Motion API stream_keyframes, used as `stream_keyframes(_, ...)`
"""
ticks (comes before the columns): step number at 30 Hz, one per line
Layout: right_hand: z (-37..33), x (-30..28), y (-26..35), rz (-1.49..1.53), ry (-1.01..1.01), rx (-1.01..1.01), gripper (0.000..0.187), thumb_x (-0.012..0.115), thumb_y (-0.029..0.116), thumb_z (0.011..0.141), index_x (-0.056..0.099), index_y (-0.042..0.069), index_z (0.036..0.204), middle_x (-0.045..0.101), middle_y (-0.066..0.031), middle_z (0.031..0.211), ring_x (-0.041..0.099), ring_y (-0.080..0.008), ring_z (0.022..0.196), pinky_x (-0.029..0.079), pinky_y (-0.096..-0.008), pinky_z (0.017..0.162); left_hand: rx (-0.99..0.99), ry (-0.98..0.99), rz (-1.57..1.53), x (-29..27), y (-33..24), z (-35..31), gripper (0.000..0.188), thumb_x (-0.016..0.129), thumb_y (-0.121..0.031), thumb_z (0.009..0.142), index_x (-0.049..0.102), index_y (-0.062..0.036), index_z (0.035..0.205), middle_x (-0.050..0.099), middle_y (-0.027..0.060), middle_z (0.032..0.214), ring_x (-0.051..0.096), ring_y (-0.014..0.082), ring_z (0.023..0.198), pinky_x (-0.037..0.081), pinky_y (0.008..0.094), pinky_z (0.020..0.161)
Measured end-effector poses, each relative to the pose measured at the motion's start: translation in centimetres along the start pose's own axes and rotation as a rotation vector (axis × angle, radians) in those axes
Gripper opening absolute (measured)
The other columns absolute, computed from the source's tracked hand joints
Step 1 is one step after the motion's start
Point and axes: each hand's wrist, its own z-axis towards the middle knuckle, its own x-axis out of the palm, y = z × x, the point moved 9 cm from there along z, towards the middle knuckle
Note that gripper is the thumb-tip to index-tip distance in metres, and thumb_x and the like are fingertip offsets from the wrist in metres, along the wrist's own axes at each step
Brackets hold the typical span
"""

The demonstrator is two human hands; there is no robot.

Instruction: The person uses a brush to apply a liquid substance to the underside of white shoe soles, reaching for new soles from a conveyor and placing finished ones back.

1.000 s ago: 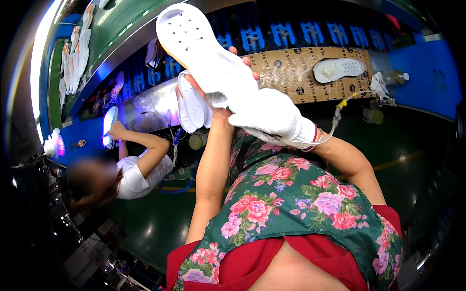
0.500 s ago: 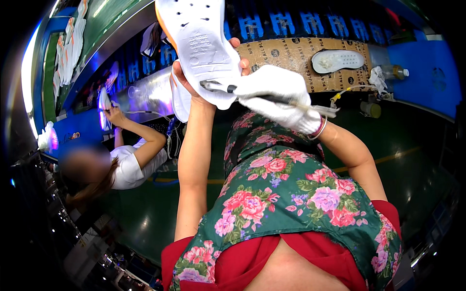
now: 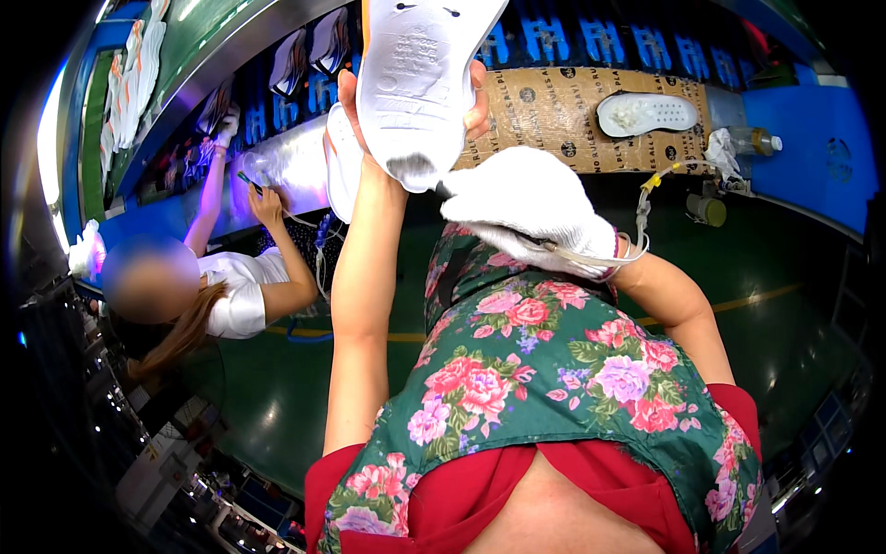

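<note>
Holding up a white shoe sole (image 3: 420, 83) with the bare left hand (image 3: 477, 103), at the top centre of the view, in front of the metal surface (image 3: 300, 171). Clasping it from behind in a firm grip, with the thumb along the left edge and the fingertips curled over the right. Closing the right hand (image 3: 535, 198), in a white knit glove, around a brush (image 3: 443, 191) mostly hidden by the fist, with grey bristles (image 3: 413, 168) laid against the heel end of the sole. Running from the glove's wrist, to the right, a clear tube (image 3: 640, 222) with a yellow connector (image 3: 652, 182).

Lying just left of the raised wrist, partly covered, a second white sole (image 3: 341, 166). Resting to the right, on printed cardboard (image 3: 554, 120), a perforated pale sole (image 3: 648, 114) with a crumbly patch at one end. Lying beyond that, a crumpled white cloth (image 3: 724, 152) and a clear bottle (image 3: 764, 141). Lining the back, a row of blue clamps (image 3: 544, 39). Working farther left, a person in a white shirt (image 3: 242, 268), with a slim green-tipped tool (image 3: 245, 178) in one hand.
</note>
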Motion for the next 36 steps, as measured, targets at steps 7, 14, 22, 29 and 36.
stream_keyframes(7, 0.7, -2.8, -2.6, 0.417, -0.143, 0.263, 0.02, 0.077, 0.001, 0.078, 0.075, 0.002, 0.098, 0.075, -0.0116, 0.099, 0.071, -0.0238, 0.09, 0.056, -0.0338, 0.079, -0.048, -0.331, 0.098, -1.2, 0.1, -0.6, 0.106, 0.06, -0.083, 0.072, 0.044, -0.0042, 0.141, 0.053, 0.0222, 0.113, 0.049, 0.0296, 0.077, 0.037, 0.0382, 0.064)
stream_keyframes(14, -1.5, 0.4, 0.6, -0.053, 0.058, -0.093, 0.037, 0.077, 0.01, 0.078, 0.073, 0.017, 0.114, 0.073, -0.0064, 0.111, 0.07, -0.026, 0.092, 0.054, -0.037, 0.078, -0.19, -0.407, 0.107, -1.3, 0.7, -0.6, 0.104, 0.054, -0.078, 0.076, 0.044, 0.0029, 0.141, 0.052, 0.0287, 0.113, 0.05, 0.0338, 0.077, 0.037, 0.0411, 0.063)
stream_keyframes(22, -0.4, -0.8, 0.5, -0.02, -0.015, -0.081, 0.031, 0.078, 0.008, 0.078, 0.075, 0.013, 0.108, 0.074, -0.0065, 0.1, 0.07, -0.0254, 0.083, 0.055, -0.0365, 0.073, -0.14, 0.02, -0.003, 0.8, 0.4, 0.1, 0.091, 0.044, -0.071, 0.086, 0.043, -0.0033, 0.146, 0.052, 0.0328, 0.123, 0.058, 0.0363, 0.09, 0.047, 0.0425, 0.073)
stream_keyframes(29, 0.5, -0.3, 0.2, 0.432, -0.005, 0.062, 0.022, 0.08, 0.005, 0.076, 0.076, 0.009, 0.097, 0.075, -0.0097, 0.098, 0.071, -0.0261, 0.085, 0.055, -0.0359, 0.075, -0.069, -0.229, -0.022, -1.0, -0.5, -0.7, 0.099, 0.051, -0.076, 0.078, 0.046, -0.001, 0.142, 0.054, 0.0289, 0.115, 0.055, 0.031, 0.081, 0.042, 0.0394, 0.062)
stream_keyframes(36, -0.5, 1.3, 1.4, 0.008, -0.005, -0.071, 0.03, 0.078, 0.009, 0.079, 0.074, 0.015, 0.109, 0.073, -0.0077, 0.108, 0.071, -0.0261, 0.088, 0.056, -0.0365, 0.078, -0.046, -0.28, 0.234, -0.2, -0.8, 0.3, 0.112, 0.05, -0.088, 0.073, 0.049, 0.0074, 0.131, 0.055, 0.0204, 0.094, 0.048, 0.0226, 0.065, 0.034, 0.0337, 0.053)
